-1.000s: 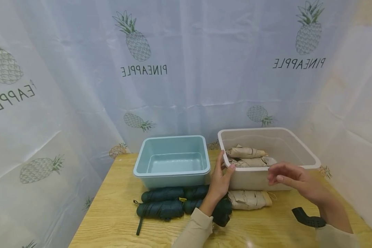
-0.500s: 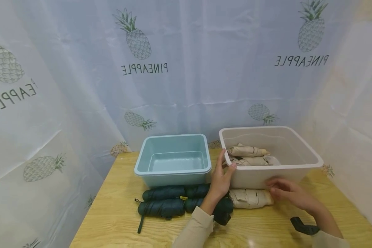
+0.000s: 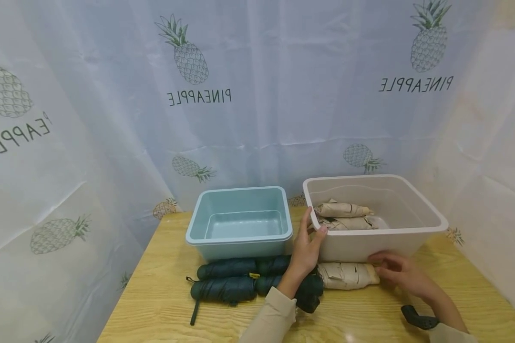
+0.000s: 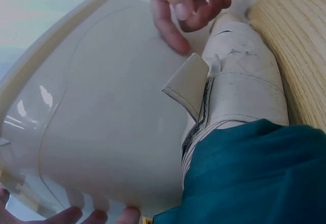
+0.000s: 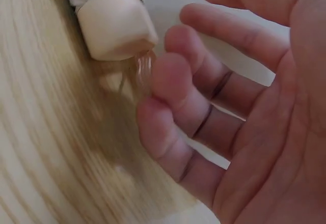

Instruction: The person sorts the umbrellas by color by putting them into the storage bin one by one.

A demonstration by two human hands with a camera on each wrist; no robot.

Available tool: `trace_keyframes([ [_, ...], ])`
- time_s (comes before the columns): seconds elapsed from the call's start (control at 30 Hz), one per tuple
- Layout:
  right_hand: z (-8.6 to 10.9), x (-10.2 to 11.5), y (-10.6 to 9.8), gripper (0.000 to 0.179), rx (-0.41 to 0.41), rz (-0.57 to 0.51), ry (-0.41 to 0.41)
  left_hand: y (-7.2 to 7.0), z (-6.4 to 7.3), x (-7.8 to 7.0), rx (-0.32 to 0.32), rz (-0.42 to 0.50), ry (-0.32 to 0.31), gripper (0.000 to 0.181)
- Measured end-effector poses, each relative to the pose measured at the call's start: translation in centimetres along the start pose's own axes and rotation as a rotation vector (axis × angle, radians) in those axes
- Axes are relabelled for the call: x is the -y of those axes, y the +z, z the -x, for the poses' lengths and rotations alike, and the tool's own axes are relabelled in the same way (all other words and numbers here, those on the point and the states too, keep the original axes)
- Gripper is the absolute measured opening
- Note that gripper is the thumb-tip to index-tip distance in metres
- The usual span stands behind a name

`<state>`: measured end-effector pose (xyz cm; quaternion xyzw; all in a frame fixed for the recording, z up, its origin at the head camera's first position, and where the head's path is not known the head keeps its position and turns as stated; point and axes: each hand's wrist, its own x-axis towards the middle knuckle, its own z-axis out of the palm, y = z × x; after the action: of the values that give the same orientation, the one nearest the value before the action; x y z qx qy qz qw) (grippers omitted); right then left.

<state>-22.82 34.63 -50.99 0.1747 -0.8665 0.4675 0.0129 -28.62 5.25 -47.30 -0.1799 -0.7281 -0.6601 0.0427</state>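
Note:
My left hand [image 3: 304,250] grips the near left corner of the white plastic bin [image 3: 356,245], its thumb over the front rim. Inside lie beige folded umbrellas [image 3: 341,209], side by side at the left. Another beige folded umbrella [image 3: 345,276] lies on the table along the bin's front. At its handle end is my right hand [image 3: 401,275], fingers loosely bent. In the right wrist view, those fingertips [image 5: 155,124] are beside the cream handle [image 5: 117,28] and its clear strap; no grasp shows. The left wrist view has a dark teal umbrella [image 4: 254,175] below the beige one.
An empty light-blue bin [image 3: 244,245] stands left of the white one. Several dark green folded umbrellas [image 3: 227,290] lie in front of it on the wooden table [image 3: 154,305], partly behind my left forearm. A pineapple-print curtain [image 3: 266,119] surrounds the table.
My right hand has come down from the white bin's front rim to the handle end of the beige umbrella on the table. My left hand has stayed on the bin's corner.

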Motion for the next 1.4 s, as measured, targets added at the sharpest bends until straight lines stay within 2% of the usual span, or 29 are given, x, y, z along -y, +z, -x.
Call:
trace_keyframes([
  [0.17,0.1,-0.3,0.3,0.033,0.027,0.052,-0.02,0.0,0.0,0.1,0.008,0.004,0.006,0.069],
  [0.4,0.1,-0.6,0.4,0.039,0.084,0.013,0.045,0.0,-0.1,0.2,0.001,0.001,0.015,0.067],
  [0.6,0.1,-1.0,0.5,0.038,0.087,0.043,-0.021,0.0,-0.1,0.3,0.007,0.004,0.012,0.068],
  [0.87,0.1,-1.3,0.6,0.051,0.181,0.031,-0.059,0.0,-0.1,0.2,0.005,-0.006,0.002,0.068],
  [1.1,0.2,-1.8,0.6,0.046,0.125,0.073,-0.102,0.0,-0.1,0.2,0.012,-0.003,0.001,0.069],
  [1.23,0.4,-1.9,0.6,0.048,0.134,0.02,-0.106,0.0,0.0,0.3,0.015,-0.007,0.005,0.068],
  [1.4,0.6,-1.4,0.3,0.051,0.175,-0.089,-0.038,-0.1,0.0,0.3,0.016,0.003,0.013,0.067],
])
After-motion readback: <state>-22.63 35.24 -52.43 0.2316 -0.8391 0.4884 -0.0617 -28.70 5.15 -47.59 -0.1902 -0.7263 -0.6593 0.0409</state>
